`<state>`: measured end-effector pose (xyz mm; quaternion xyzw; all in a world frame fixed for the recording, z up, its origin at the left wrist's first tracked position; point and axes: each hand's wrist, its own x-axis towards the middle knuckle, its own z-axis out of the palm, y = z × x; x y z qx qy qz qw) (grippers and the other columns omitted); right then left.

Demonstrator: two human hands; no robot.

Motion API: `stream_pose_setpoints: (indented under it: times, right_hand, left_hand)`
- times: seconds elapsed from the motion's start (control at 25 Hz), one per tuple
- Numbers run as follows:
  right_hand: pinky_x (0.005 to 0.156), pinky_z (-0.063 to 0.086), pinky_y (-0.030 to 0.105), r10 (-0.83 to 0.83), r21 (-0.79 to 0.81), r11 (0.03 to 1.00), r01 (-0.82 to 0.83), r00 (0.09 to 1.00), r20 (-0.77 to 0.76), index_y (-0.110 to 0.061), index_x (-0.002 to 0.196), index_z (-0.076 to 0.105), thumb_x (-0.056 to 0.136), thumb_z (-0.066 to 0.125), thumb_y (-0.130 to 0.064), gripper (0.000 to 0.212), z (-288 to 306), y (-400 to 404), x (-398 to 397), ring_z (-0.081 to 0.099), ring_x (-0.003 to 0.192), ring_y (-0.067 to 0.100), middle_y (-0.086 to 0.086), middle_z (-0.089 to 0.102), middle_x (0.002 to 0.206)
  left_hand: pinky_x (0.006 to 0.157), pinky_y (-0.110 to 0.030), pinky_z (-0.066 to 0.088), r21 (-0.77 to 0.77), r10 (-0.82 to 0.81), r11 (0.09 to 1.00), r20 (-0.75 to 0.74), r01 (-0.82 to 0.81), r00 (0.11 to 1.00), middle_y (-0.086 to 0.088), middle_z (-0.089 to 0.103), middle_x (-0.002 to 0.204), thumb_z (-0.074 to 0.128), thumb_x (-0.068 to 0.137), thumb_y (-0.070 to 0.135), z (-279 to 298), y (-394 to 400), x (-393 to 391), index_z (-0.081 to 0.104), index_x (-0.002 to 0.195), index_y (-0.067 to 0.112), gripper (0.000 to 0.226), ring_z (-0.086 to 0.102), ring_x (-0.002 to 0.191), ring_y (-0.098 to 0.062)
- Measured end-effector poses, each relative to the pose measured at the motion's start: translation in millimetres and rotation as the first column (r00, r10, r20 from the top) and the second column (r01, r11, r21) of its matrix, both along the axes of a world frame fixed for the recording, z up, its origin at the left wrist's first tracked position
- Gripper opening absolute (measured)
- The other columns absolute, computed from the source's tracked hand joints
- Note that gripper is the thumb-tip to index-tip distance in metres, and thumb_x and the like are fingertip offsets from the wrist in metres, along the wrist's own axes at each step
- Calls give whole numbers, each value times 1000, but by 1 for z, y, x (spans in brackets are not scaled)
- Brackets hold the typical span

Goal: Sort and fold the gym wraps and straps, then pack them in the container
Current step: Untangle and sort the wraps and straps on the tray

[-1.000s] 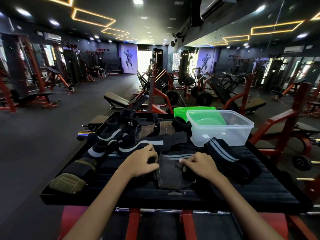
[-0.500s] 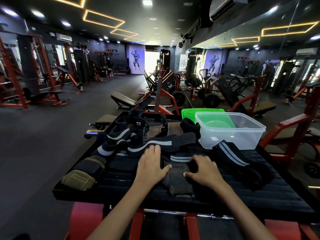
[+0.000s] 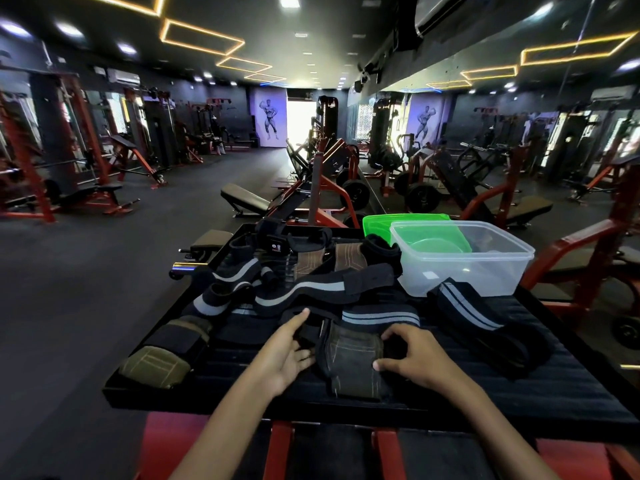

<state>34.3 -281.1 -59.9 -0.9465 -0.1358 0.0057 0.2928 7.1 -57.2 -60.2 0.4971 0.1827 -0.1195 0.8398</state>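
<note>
Between hands (image 3: 349, 355), stitched rectangular suede pad (image 3: 353, 362)

container (image 3: 460, 265) behind wraps (image 3: 304, 289), on tray (image 3: 554, 386)

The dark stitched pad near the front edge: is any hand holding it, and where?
Right hand pinches the dark stitched pad at its right edge; left hand rests against its left side.
</note>
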Motion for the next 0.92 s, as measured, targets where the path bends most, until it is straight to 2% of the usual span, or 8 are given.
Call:
stream_pose_setpoints:
  times: [0.08,0.28,0.4,0.6,0.64,0.72,0.8,0.92]
  right_hand:
    - [79,44,23,2,29,1000,-1,1000,-15,-23,101,59,66,81,-37,44,-1,-1,-1,55,97,12,-7,58,104]
    - [78,44,25,-39,13,999,40,999,-30,-26,95,55,65,81,-37,41,0,2,-3,53,93,12,-7,55,100]
    - [76,42,23,-72,17,997,72,997,-23,-19,103,58,68,80,-37,45,1,4,-6,52,92,12,-5,54,100]
    - [59,39,13,-84,225,967,119,984,-160,-15,96,63,66,83,-23,37,1,1,-8,54,84,11,-3,58,90]
    - [57,42,14,-55,418,894,159,967,-250,-13,93,65,69,81,-18,30,2,-2,-9,57,78,11,0,62,86]
    - [51,47,18,108,772,545,327,885,-452,-7,91,66,81,67,-10,11,5,-11,-12,61,63,13,6,66,78]
    - [51,52,25,292,845,209,492,793,-534,-2,91,62,83,51,-11,16,7,-21,-13,63,63,20,13,66,83]
    - [56,56,31,369,828,75,556,756,-541,2,83,59,80,48,-19,24,7,-27,-12,65,71,30,20,65,88]
  left_hand:
    - [96,-36,43,-244,237,942,4,-229,971,-16,52,133,54,92,24,1,-4,3,48,129,5,42,55,112,-27]
    - [92,-35,48,-67,565,813,332,-578,756,-1,64,109,54,94,14,23,-16,4,53,109,22,17,62,104,-20]
    - [98,-44,47,147,422,738,661,-659,621,7,62,107,48,97,14,30,-21,10,48,110,20,15,63,104,-23]
    - [99,-11,37,517,-215,542,847,-662,485,2,55,124,33,89,-11,40,-40,12,36,139,22,61,53,107,-3]
    - [100,-17,39,643,-423,470,765,-605,485,0,54,127,30,82,-13,34,-42,13,38,139,26,70,52,112,-7]
    - [96,-35,44,824,-687,169,492,-541,535,-2,52,126,30,72,-11,19,-45,12,37,142,31,82,50,111,-21]
    - [87,-39,47,862,-725,-26,333,-507,603,-3,48,126,31,73,-6,7,-44,9,34,143,34,81,47,105,-23]
    - [84,-31,45,866,-695,-131,267,-482,668,1,41,131,35,79,-6,5,-48,1,29,145,34,78,41,108,-18]
